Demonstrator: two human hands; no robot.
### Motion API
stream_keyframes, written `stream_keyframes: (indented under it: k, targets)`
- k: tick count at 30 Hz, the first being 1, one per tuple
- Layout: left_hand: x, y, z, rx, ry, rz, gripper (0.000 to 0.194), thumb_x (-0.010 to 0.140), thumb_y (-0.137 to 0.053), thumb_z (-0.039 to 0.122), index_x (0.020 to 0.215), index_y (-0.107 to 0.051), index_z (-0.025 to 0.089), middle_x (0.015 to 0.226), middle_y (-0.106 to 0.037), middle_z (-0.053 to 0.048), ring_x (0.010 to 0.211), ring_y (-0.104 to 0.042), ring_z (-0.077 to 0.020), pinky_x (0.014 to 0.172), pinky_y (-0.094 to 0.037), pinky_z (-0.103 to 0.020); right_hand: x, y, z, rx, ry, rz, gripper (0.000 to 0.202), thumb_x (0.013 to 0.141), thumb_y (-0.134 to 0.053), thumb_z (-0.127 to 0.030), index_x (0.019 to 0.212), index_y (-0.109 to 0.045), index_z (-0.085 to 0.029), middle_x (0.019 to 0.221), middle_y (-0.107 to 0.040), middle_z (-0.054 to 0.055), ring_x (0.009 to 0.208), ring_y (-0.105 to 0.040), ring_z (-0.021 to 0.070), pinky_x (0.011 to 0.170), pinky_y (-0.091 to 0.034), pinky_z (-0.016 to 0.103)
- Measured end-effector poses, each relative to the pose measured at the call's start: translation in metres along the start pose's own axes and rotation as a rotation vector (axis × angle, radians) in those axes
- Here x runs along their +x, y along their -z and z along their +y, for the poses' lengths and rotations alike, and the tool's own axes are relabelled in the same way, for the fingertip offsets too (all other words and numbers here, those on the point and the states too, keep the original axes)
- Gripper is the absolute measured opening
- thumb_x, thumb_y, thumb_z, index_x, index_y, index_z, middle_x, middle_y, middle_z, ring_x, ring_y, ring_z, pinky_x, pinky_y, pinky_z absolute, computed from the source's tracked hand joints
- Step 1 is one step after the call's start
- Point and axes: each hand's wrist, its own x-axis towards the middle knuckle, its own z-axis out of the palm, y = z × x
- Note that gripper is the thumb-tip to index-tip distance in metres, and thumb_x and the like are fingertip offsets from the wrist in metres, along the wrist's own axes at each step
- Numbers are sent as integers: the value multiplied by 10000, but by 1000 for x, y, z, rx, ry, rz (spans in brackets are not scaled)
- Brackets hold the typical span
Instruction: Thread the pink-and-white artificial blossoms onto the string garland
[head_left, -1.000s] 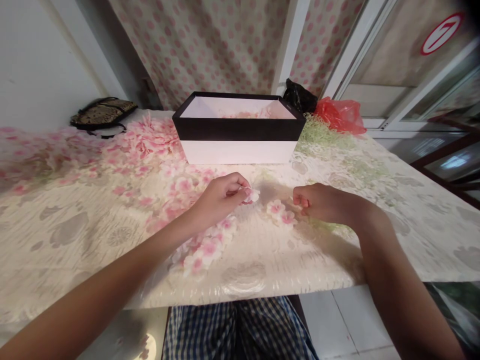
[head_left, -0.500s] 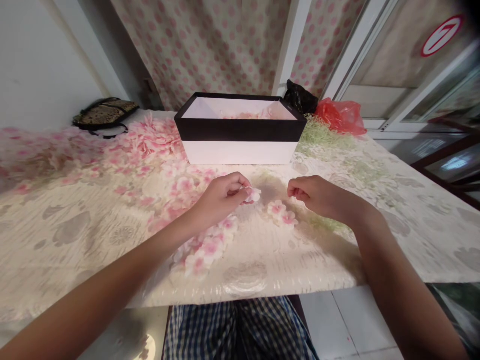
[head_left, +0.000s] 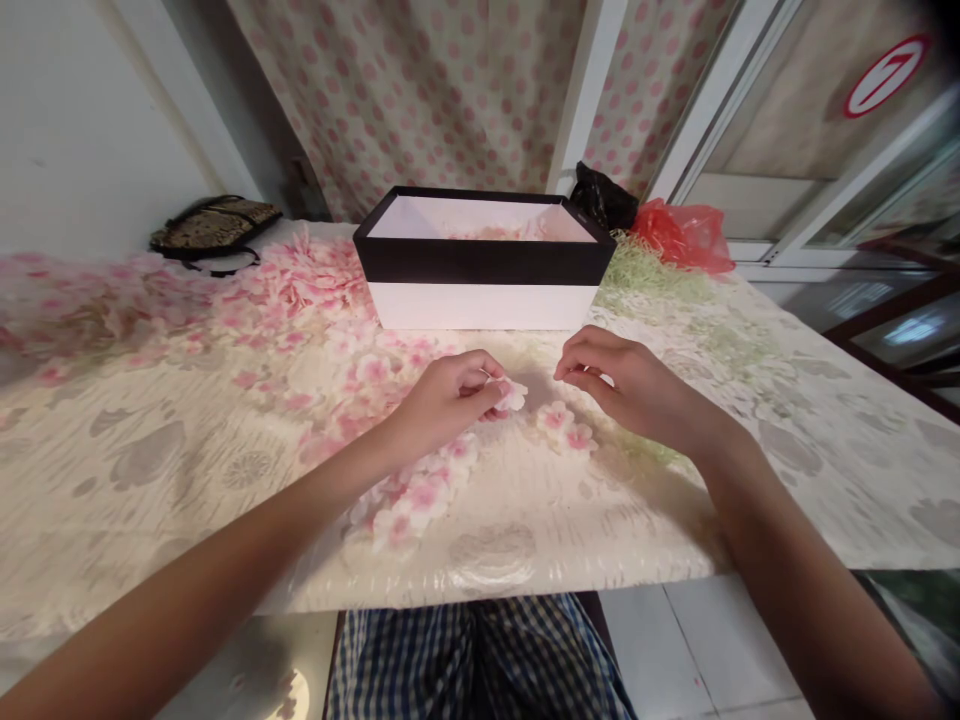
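Between the thumb and fingers of my left hand (head_left: pixel 451 398) is a pink and white artificial flower (head_left: pixel 514 393), held just above the table. My right hand (head_left: pixel 622 375) is closed in a pinch a short way to the right, its fingertips pointing at that flower but apart from it. Whatever sits in this pinch, if anything, is too small to make out. Below and between the hands lies a pair of similar blossoms (head_left: pixel 568 428) on the cloth. More blossoms (head_left: pixel 418 494) are laid in a band beneath my left wrist.
A white box with a black rim (head_left: pixel 484 262) stands behind my hands, with pinkish material inside. Heaped pink petals (head_left: pixel 311 275) spread to the left. Pale green shreds (head_left: pixel 652 270), a red plastic bag (head_left: pixel 686 235) and a black bag (head_left: pixel 602 195) lie right of the box. A patterned pouch (head_left: pixel 214 228) rests back left.
My right hand has moved slightly left and up, its thumb now showing against the fingertips. My left hand still holds the flower, shifted a little to the right.
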Motion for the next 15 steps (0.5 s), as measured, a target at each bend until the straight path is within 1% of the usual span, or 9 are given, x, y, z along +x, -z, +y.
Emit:
stream_keyframes:
  k: [3,6,8,10,12,15]
  targets:
    - [0,0,-1,9,-7,-8,195,844,-595,333,834,-557,142,749,-624,-23,716,-616,-128,686,-485,-260,-1,-2,-5,100,-58,35,143,857,-510,-138,810,-634,-191,818,-648,18,731,-608,145,655,-450,272]
    - [-1,0,-1,22,-20,-6,168,852,-585,315,874,-527,159,740,-642,-19,734,-628,-143,686,-471,-268,-2,-6,-9,311,-149,20,102,834,-543,-144,814,-623,-203,737,-666,-7,670,-629,139,588,-462,257]
    - [-1,-1,1,59,-26,2,157,857,-576,295,915,-501,169,749,-660,-23,747,-630,-152,684,-454,-270,-3,-8,-13,474,-171,3,61,823,-570,-156,812,-607,-203,718,-668,-9,677,-646,146,595,-483,261]
    - [-2,-1,1,97,-39,7,150,864,-560,279,943,-482,179,755,-667,-21,742,-623,-151,664,-434,-261,-3,-9,-16,606,-155,12,42,810,-601,-166,826,-600,-205,742,-674,-3,710,-664,155,620,-504,268]
    - [-2,-1,0,111,-56,1,132,873,-540,270,951,-468,192,753,-661,-12,716,-607,-141,625,-410,-242,-3,-10,-18,658,-136,32,60,803,-614,-162,843,-612,-208,759,-676,0,724,-671,157,637,-515,274]
    - [-3,-3,-1,123,-82,-8,107,873,-530,261,929,-462,199,727,-638,7,647,-568,-118,551,-359,-214,-3,-12,-18,573,-102,76,68,804,-614,-149,810,-645,-210,761,-655,4,706,-645,147,639,-508,280]
